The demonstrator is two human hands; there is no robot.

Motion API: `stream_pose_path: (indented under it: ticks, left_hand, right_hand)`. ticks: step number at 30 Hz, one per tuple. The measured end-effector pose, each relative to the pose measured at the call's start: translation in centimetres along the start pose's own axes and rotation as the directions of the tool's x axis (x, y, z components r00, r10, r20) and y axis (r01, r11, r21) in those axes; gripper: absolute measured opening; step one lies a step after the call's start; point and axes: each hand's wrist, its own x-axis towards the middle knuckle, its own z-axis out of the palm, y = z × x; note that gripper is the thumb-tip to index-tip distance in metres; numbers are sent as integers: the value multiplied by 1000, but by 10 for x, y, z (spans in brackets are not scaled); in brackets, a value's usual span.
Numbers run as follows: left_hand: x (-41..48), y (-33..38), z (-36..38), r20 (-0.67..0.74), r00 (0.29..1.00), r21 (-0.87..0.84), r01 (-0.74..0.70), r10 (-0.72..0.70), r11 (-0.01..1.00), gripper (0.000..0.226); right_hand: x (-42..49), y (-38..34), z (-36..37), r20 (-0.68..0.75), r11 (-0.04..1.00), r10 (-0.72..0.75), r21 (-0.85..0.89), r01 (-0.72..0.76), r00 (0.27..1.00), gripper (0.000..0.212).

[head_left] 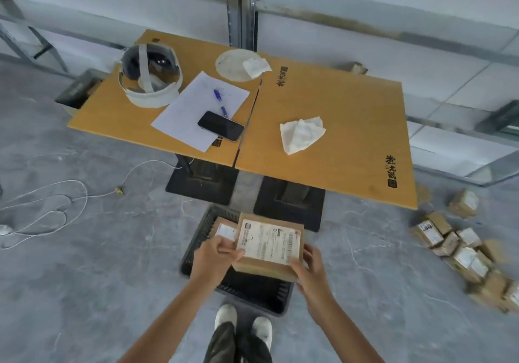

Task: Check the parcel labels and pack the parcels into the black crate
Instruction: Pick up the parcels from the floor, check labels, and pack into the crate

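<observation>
I hold a brown cardboard parcel (268,246) with a white printed label on top, above the black crate (252,289) on the floor in front of my feet. My left hand (214,258) grips its left edge, thumb on the label. My right hand (310,267) grips its right near corner. A second labelled parcel (224,229) lies inside the crate at its far left, partly hidden by the held one. A pile of several more brown parcels (463,253) lies on the floor at the right.
Two wooden tables (351,115) stand just beyond the crate, carrying a headset (150,74), paper and pen (196,107), a phone (220,126), a plate (236,65) and crumpled tissue (302,133). White cables (56,202) trail over the concrete floor at left. Metal shelving runs behind.
</observation>
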Motion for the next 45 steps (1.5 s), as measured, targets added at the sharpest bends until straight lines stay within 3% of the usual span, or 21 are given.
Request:
stream_pose_path:
  ticks: [6,13,17,21,26,30,32,37,39,42,45]
  left_hand:
    - [74,-144,67,88,982,147,152,-166,977,18]
    - [252,-307,150,150,970,344,129,-190,930,29]
    - [348,-391,200,194,927,488,193,-322,851,23]
    - [400,-446,232,200,909,484,233,-366,844,22]
    - [405,-463,247,158,892,533,284,-424,797,52]
    - [391,-447,257,35,924,485,317,-381,815,49]
    - [386,-434,261,-2,920,466,347,-391,814,42]
    - [384,-425,266,107,903,435,334,-417,836,45]
    - [385,-429,258,144,908,469,287,-393,835,46]
    - [377,-426,236,187,918,521,210,-350,828,40]
    - [346,-393,205,235,926,528,134,-296,838,36]
  right_hand:
    - [74,149,22,-83,962,266,-41,-270,960,38]
    - [253,326,74,-165,930,354,-46,-365,921,53]
    - [355,423,88,-194,917,334,-160,-366,922,51]
    - [416,487,103,-254,882,329,-262,-392,909,49]
    - [442,521,130,-291,896,271,-270,-351,917,41]
    - [439,524,135,-371,916,264,-191,-352,890,38]
    - [439,516,129,-331,898,306,-212,-387,892,43]
    - [433,496,117,-27,795,553,-284,-536,833,76]
    - [429,493,114,14,761,586,-353,-544,810,82]
    - [408,479,104,24,724,569,-489,-487,822,84]
    - [366,434,85,-4,737,483,-538,-409,876,65]
